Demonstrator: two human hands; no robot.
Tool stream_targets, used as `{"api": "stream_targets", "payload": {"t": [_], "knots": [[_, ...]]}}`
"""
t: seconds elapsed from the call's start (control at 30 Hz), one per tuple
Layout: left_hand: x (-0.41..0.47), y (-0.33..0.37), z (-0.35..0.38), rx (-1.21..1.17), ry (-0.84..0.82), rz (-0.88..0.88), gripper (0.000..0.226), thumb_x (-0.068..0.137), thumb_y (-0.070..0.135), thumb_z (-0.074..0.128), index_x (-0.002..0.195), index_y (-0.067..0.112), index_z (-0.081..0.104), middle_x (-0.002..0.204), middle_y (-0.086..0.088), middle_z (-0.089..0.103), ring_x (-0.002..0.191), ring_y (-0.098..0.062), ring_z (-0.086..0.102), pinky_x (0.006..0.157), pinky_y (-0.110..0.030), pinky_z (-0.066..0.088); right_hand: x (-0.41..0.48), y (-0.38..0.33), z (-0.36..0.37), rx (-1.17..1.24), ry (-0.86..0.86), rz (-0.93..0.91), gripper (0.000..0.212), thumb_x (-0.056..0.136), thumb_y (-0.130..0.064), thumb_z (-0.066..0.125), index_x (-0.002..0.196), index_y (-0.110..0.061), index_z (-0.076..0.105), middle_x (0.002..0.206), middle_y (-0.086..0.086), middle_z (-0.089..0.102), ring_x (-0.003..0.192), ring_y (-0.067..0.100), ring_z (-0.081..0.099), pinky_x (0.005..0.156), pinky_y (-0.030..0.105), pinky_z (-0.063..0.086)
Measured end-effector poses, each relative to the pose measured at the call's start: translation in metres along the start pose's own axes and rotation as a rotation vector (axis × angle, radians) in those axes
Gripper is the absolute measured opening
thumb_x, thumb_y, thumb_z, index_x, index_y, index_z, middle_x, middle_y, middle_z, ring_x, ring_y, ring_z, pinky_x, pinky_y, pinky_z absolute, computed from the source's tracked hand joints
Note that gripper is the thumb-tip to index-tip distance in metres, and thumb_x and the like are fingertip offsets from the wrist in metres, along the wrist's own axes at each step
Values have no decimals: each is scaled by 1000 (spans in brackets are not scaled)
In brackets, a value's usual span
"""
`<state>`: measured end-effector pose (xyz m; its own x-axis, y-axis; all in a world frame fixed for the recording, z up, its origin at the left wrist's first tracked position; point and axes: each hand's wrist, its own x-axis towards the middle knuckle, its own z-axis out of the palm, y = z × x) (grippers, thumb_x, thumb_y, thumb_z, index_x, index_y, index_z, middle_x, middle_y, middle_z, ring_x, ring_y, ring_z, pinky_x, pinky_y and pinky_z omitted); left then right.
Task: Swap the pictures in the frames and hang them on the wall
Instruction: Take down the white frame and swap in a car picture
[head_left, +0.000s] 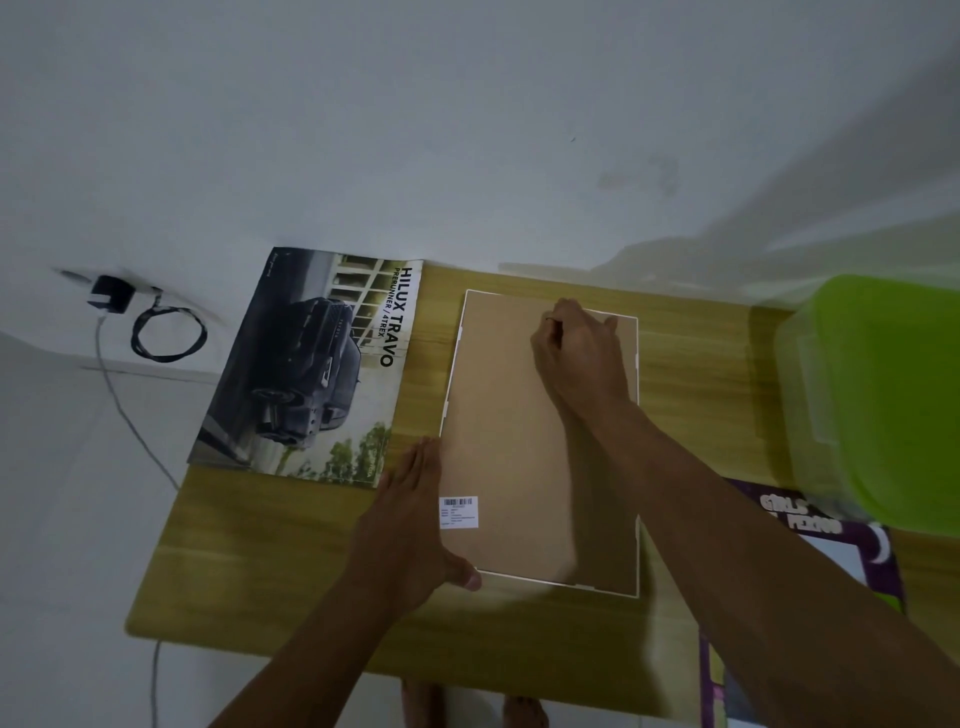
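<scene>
Frame (519, 441) face down on table (291, 571), stiff backing up. Left hand (410, 519) flat against its edge, fingers straight; right hand (576, 358) curled, apparently pinching a dark tab (554, 323). Likely light but fragile: best held by both edges.

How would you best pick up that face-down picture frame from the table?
Probably by its long white rims, one hand from each side. The frame lies flat, backing board up, so only the thin edges offer a hold. The left hand rests flat against the left rim.
</scene>
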<state>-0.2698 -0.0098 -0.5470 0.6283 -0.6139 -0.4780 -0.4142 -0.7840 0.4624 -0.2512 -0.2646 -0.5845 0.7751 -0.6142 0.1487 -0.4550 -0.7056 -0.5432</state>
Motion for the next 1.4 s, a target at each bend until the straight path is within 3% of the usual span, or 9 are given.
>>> {"api": "stream_targets", "payload": {"t": [0.1, 0.2, 0.27, 0.37, 0.47, 0.7, 1.0, 1.27, 1.4], "knots": [[5, 4, -4, 25, -35, 7, 145, 51, 66, 80, 153, 17, -11, 162, 3, -3, 148, -16, 2, 117, -39, 20, 0, 1, -1, -65, -32, -9, 11, 96, -14, 42, 85, -16, 43, 80, 9, 60, 71, 37, 56, 107, 61, 27], [27, 10, -17, 40, 52, 33, 112, 65, 75, 65, 148, 16, 19, 152, -3, 30, 139, -22, 29, 108, -42, 34, -2, 2, 0, -135, -78, -1, 15, 98, -14, 39, 92, -7, 51, 87, 15, 62, 78, 40, 58, 108, 60, 22], [51, 12, -30, 65, 121, 79, 97, 68, 72, 64, 140, 17, 30, 142, -3, 41, 129, -23, 40, 103, -46, 42, -3, 1, 2, -176, -83, -15, 18, 99, -14, 39, 94, -4, 53, 89, 17, 62, 79, 41, 58, 107, 61, 23], [88, 10, -49, 188, 26, 160, 122, 59, 69, 74, 150, 15, 13, 155, -4, 23, 144, -25, 19, 116, -55, 19, 0, -1, -1, -208, -80, -32, 19, 99, -15, 38, 95, -3, 53, 87, 17, 62, 74, 41, 58, 105, 61, 28], [105, 8, -65, 300, -103, 179, 144, 51, 63, 82, 153, 12, -5, 162, -4, 0, 149, -21, -2, 119, -50, 3, 5, -1, -5, -242, -84, -48, 22, 101, -16, 38, 97, -1, 54, 88, 20, 63, 75, 43, 58, 104, 61, 29], [107, 1, -73, 307, -177, 198, 142, 51, 51, 88, 153, 21, -7, 161, 0, 9, 147, -27, 14, 117, -47, 20, 5, 1, 2, -281, -133, -60, 22, 101, -14, 37, 100, 0, 54, 93, 21, 63, 81, 44, 58, 105, 60, 28], [112, 1, -74, 430, -243, 198, 152, 48, 36, 93, 150, 20, -18, 161, 1, -5, 148, -21, 0, 118, -45, 20, 4, 6, -6, -247, -151, -73, 18, 100, -11, 37, 99, -1, 51, 85, 18, 58, 78, 43, 56, 105, 60, 28], [115, -5, -67, 440, -207, 225, 151, 49, 43, 91, 150, 19, -19, 161, 1, -7, 148, -20, -9, 117, -47, 18, 5, 6, -5, -168, -130, -61, 15, 100, -12, 36, 95, -4, 48, 79, 16, 57, 71, 42, 53, 106, 58, 25], [116, -3, -69, 477, -218, 231, 151, 49, 55, 87, 150, 17, -20, 161, 0, -8, 148, -21, -8, 120, -51, 6, 4, 7, -3, -158, -115, -71, 12, 99, -10, 39, 95, -3, 49, 79, 16, 56, 70, 42, 54, 106, 59, 25]]}}
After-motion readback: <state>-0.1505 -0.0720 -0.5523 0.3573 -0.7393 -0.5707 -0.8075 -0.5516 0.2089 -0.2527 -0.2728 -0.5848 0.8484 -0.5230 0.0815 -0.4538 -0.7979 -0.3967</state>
